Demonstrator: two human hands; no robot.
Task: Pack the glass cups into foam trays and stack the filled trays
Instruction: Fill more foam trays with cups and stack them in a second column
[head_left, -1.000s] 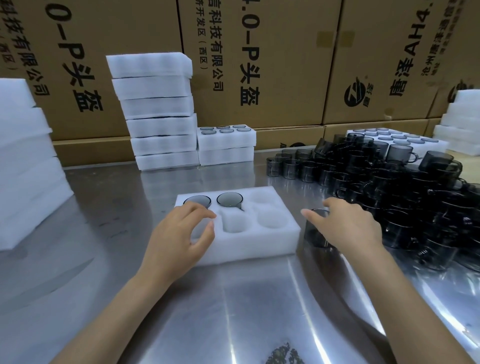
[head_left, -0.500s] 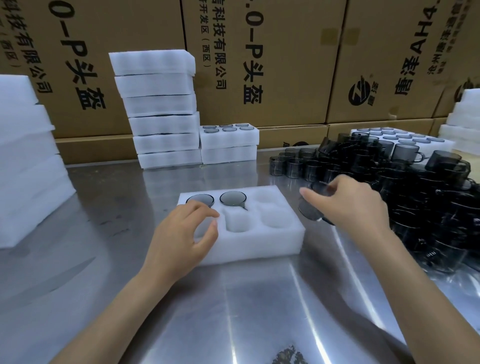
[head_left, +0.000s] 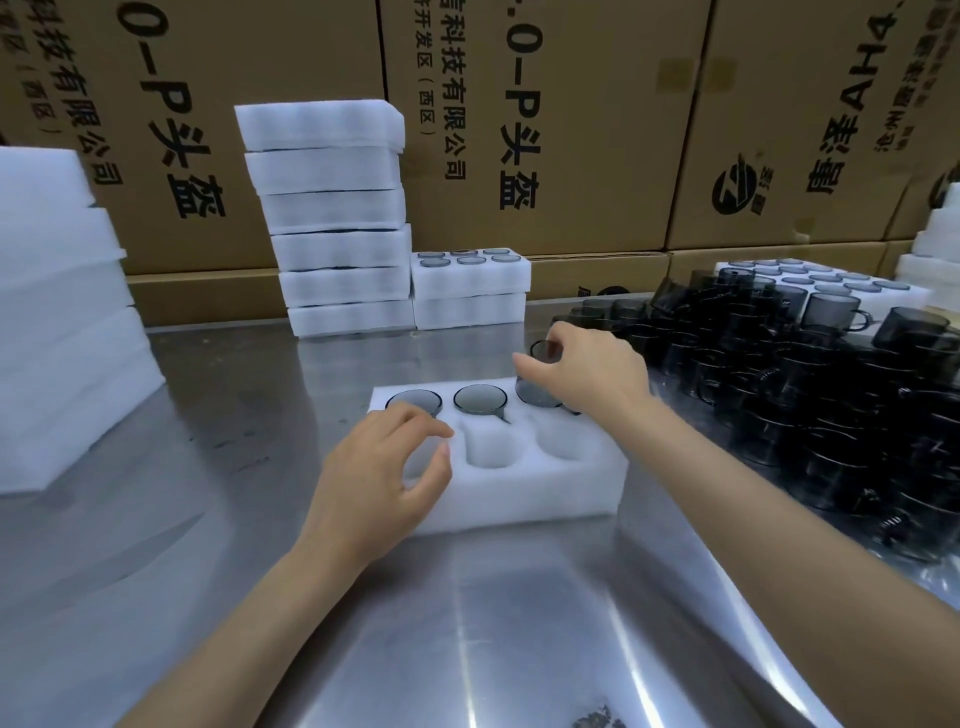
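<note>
The foam tray (head_left: 519, 488) lies on the steel table (head_left: 467, 623) straight ahead of the person, its long side running left to right, with two rows of three pockets. The far row is what matters now: its left and middle pockets each hold a dark glass cup (head_left: 480, 399), and the right hand (head_left: 587, 376) is at the far-right pocket, fingers curled round the rim of another cup (head_left: 537, 393) that sits low over that hole — whether it is fully seated I cannot tell, as the hand covers part of it. The left hand (head_left: 384, 478) rests on the tray's near-left corner, fingers loosely bent with the tips close together, holding nothing and seemingly steadying the foam. The near row of three pockets looks unfilled, though the left hand hides most of the leftmost one. The loose supply of cups (head_left: 810, 395) lies heaped to the right of the tray, just beside the right hand and well apart from the left — so the right hand is the natural one to fetch the next cup and carry it leftward and nearer, into the front row.
</note>
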